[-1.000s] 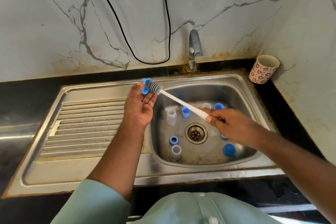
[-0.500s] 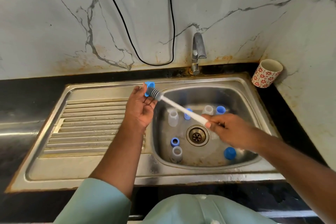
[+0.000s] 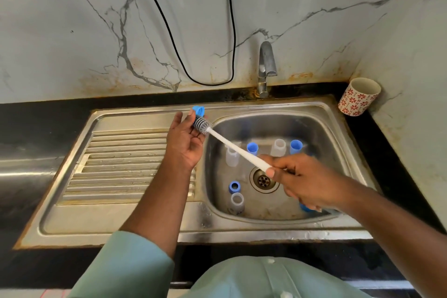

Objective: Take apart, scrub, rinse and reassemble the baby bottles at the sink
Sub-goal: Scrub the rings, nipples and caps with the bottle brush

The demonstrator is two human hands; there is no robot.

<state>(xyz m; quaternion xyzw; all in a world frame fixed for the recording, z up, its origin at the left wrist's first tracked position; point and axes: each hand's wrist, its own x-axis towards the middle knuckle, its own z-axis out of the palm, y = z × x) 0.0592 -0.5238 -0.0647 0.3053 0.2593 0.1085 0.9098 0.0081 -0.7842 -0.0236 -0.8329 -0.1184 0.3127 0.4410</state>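
Brush head (image 3: 202,126) shifted onto left palm; left hand (image 3: 186,143) pinches blue cap (image 3: 199,111); right hand (image 3: 306,181) grips handle.

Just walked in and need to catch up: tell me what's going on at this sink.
A person is scrubbing baby bottle parts. The left hand holds a blue bottle part at its fingertips, over the sink's draining board, while the right hand grips the white handle of a bottle brush whose bristles are against that part. The other pieces, clear bottles and blue caps, are spread around the drain in the basin. No water is running from the tap.
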